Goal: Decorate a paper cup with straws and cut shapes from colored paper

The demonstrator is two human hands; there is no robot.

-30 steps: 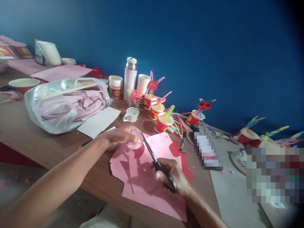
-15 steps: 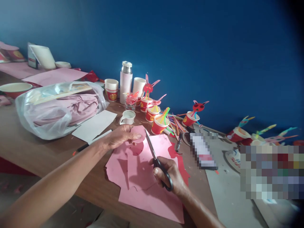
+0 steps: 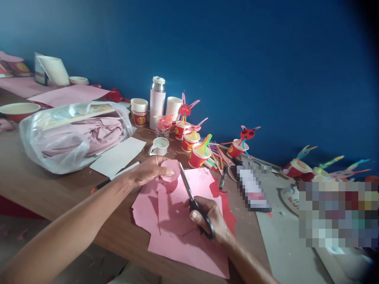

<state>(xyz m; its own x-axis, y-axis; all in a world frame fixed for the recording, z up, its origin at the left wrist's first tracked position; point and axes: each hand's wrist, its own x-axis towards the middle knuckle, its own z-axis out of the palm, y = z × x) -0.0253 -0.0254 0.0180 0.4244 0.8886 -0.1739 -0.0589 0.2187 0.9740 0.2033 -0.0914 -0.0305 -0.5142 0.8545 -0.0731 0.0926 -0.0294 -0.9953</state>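
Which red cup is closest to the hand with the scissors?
The cup with green and orange straws. It stands at the front of its row; every other red cup is farther from that right hand.

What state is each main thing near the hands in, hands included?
Left hand, pinching the pink disc
Pink disc, round, lifted above the sheets
Right hand, gripping the scissors
Scissors, blades look together, tips beside the disc
Pink sheets, lying flat, overlapping
White card, lying flat
White mug, upright, uncovered
Front paper cup, upright, straws inside
Flask, upright
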